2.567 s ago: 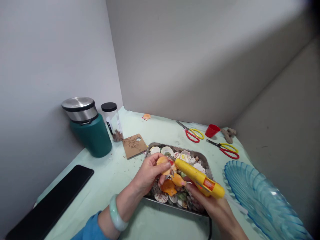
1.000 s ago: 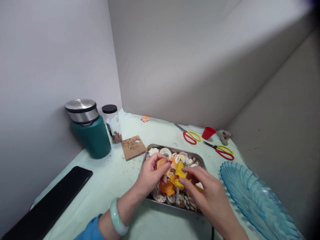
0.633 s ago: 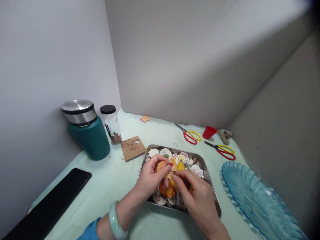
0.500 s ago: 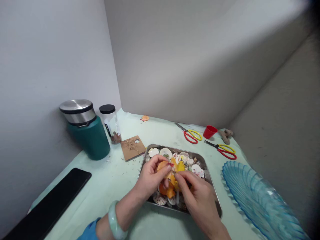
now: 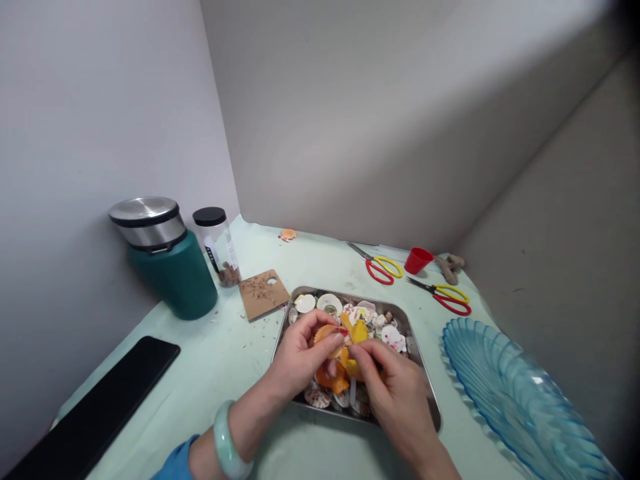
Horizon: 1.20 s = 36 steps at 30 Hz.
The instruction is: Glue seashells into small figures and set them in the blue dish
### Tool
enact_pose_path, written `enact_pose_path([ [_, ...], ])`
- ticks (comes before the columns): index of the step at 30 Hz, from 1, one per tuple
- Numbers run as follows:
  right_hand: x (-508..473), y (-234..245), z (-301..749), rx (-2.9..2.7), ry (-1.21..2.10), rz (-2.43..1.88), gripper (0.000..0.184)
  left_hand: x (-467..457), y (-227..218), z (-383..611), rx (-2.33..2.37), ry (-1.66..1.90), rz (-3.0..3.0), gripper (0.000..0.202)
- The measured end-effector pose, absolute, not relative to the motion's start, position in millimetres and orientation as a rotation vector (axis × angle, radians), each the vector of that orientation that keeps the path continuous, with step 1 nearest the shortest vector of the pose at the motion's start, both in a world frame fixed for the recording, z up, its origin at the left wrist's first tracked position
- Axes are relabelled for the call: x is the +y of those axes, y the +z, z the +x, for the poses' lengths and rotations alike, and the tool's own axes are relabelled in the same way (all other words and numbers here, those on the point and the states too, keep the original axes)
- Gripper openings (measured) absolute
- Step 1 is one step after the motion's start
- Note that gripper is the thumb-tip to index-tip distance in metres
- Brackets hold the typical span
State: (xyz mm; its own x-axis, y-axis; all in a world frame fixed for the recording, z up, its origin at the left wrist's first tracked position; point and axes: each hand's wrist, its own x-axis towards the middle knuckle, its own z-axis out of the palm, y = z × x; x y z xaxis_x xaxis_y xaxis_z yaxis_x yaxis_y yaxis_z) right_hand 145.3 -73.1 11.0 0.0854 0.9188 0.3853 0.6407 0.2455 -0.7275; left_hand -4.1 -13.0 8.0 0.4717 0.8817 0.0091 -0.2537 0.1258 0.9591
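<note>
My left hand [image 5: 299, 352], with a pale green bangle [image 5: 228, 441] at its wrist, is closed on an orange scallop shell [image 5: 325, 332]. A small red bit [image 5: 344, 331] shows at its fingertips. Close beside it, my right hand [image 5: 400, 393] has thumb and forefinger pinched together at the shell's edge; whatever they hold is too small to make out. Both hands are over a metal tray [image 5: 431, 390] filled with shells. Among these are a yellow shell [image 5: 359, 331], an orange shell [image 5: 333, 381] and white shells [image 5: 393, 339].
Behind the tray lie two pairs of scissors [image 5: 384, 269] [image 5: 447, 299] and a red cup [image 5: 418, 261]. A brown card [image 5: 263, 293], a jar [image 5: 220, 250] and a green flask [image 5: 177, 273] stand left. A blue glass dish [image 5: 520, 393] is right; a black slab [image 5: 105, 400] lies front left.
The view has shifted slightly. Both hands stay nearly in place over the tray, and the small red bit at the left fingertips appears a little changed in angle.
</note>
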Motion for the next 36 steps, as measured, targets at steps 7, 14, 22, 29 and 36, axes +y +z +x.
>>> enact_pose_path([
  [7, -73.4, 12.7, 143.4, -1.585, 0.568, -1.446, 0.026, -13.6, 7.2, -2.7, 0.682, 0.946, 1.117, 0.027],
  [14, -74.4, 9.3, 146.0, -1.526, 0.572, -1.467, 0.027, -12.7, 10.3, -5.0, 0.717, 0.981, 1.174, 0.027],
  [22, -74.1, 11.9, 148.4, -1.578, 0.566, -1.465, 0.027, -10.6, 13.4, -4.9, 0.754, 0.981, 1.172, 0.026],
  [29, -75.4, 13.1, 148.4, -1.598, 0.524, -1.429, 0.024, -12.6, 15.8, -6.2, 0.740, 1.002, 1.190, 0.022],
  [36, -75.0, 14.9, 149.9, -1.581, 0.490, -1.413, 0.022, -12.1, 16.3, -9.3, 0.642, 0.995, 1.193, 0.015],
])
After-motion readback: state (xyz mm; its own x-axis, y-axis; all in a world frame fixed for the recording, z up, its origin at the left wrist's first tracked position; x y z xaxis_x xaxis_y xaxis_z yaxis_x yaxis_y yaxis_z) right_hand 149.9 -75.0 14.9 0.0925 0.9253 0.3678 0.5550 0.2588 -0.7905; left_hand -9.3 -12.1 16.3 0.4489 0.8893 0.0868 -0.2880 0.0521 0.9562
